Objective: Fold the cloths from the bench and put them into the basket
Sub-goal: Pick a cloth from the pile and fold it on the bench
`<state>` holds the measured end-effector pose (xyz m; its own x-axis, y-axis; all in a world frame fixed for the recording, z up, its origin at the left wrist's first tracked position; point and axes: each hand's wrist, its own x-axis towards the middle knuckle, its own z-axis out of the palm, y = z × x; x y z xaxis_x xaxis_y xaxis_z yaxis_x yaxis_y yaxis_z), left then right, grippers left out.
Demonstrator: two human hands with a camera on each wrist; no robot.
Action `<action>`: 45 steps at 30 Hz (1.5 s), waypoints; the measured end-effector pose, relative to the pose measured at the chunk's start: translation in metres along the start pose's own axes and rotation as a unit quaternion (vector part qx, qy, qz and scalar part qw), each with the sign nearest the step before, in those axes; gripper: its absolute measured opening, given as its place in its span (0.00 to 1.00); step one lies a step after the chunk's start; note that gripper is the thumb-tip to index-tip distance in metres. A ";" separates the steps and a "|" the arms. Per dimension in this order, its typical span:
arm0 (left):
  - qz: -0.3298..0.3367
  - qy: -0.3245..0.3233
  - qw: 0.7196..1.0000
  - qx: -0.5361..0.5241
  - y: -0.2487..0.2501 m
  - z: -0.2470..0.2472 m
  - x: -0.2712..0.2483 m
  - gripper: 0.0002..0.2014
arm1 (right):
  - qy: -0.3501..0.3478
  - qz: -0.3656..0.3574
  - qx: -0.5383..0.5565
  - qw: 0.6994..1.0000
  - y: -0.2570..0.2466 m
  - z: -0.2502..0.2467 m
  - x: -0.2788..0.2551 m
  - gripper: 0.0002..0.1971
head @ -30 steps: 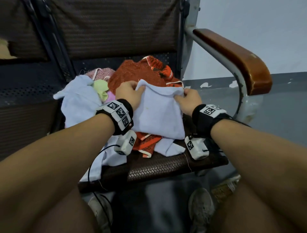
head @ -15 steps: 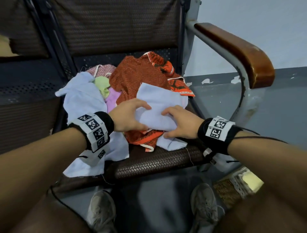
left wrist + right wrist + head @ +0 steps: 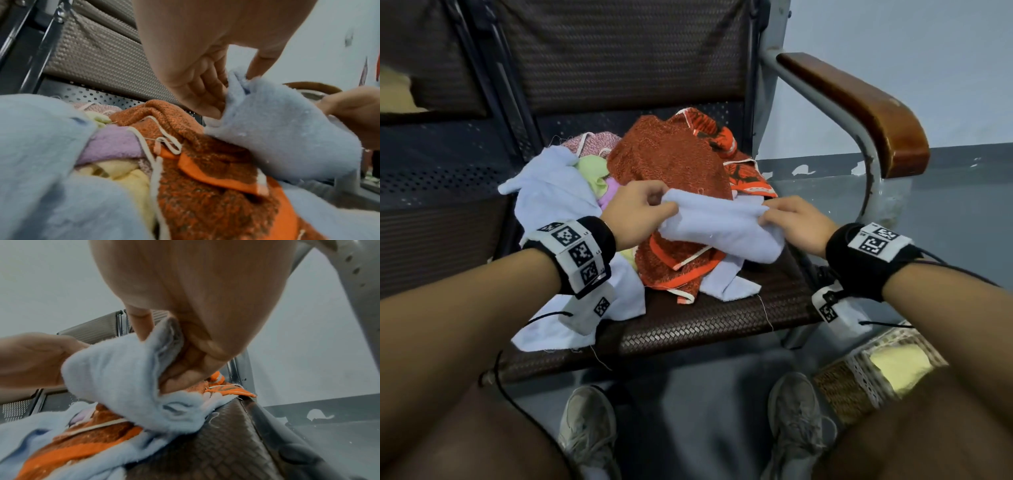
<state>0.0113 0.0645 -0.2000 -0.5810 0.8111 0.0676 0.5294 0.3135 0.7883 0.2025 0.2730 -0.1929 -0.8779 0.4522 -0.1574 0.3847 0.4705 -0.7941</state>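
The left hand (image 3: 635,214) pinches the left end of a pale blue cloth (image 3: 717,228), thumb and fingers closed on its upper edge; the left wrist view shows the fingers (image 3: 202,91) curled against the fabric (image 3: 283,129). The right hand (image 3: 796,222) grips the cloth's right end the same way — in the right wrist view its fingers (image 3: 197,356) are bunched into the folded edge (image 3: 115,374). The cloth hangs doubled between the two hands, held just above the pile in the middle of the frame.

Under it lies a rust-orange knitted cloth (image 3: 671,161) with orange trim, and behind that, toward the upper centre, an orange-and-black patterned cloth (image 3: 709,128). To the left sit a larger pale blue cloth (image 3: 548,195), a green one (image 3: 592,169), a lilac one (image 3: 611,190) and a pink knitted one (image 3: 594,140). All rest on the bench (image 3: 705,322), a dark woven seat with a wooden armrest (image 3: 859,109) at the upper right.

The basket (image 3: 849,387) stands on the floor at the lower right, beside the person's shoe (image 3: 796,421) — a yellow cloth (image 3: 900,363) lies in it.
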 end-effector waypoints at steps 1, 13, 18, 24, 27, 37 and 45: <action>-0.011 0.005 1.000 -0.027 0.000 0.002 0.002 0.16 | -0.004 0.017 0.033 0.999 0.000 0.000 -0.001 0.21; -0.283 -0.057 0.956 0.047 0.002 0.010 0.017 0.43 | -0.049 0.101 -0.127 0.986 0.004 0.027 0.010 0.20; -0.251 -0.101 0.963 -0.003 0.004 0.025 0.015 0.33 | -0.058 0.124 -0.159 0.978 0.002 0.030 0.014 0.18; -0.173 -0.013 0.967 -0.187 0.030 0.034 0.017 0.23 | -0.047 0.107 -0.271 0.956 -0.009 0.011 0.014 0.10; -0.129 0.014 0.964 -0.234 0.050 0.033 0.013 0.20 | -0.005 0.026 -0.091 0.996 -0.031 0.003 0.005 0.30; -0.061 0.000 0.924 -0.377 0.092 0.026 -0.012 0.24 | 0.015 0.000 0.267 0.964 -0.073 -0.007 -0.055 0.17; -0.048 -0.232 0.921 -0.309 0.147 0.129 -0.023 0.21 | 0.148 0.092 0.346 0.922 0.003 -0.094 -0.116 0.18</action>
<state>0.1823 0.1560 -0.1645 -0.2045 0.9629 -0.1759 -0.0466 0.1699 0.9844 0.3320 0.2930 -0.1215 -0.6605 0.7110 -0.2413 0.1558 -0.1846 -0.9704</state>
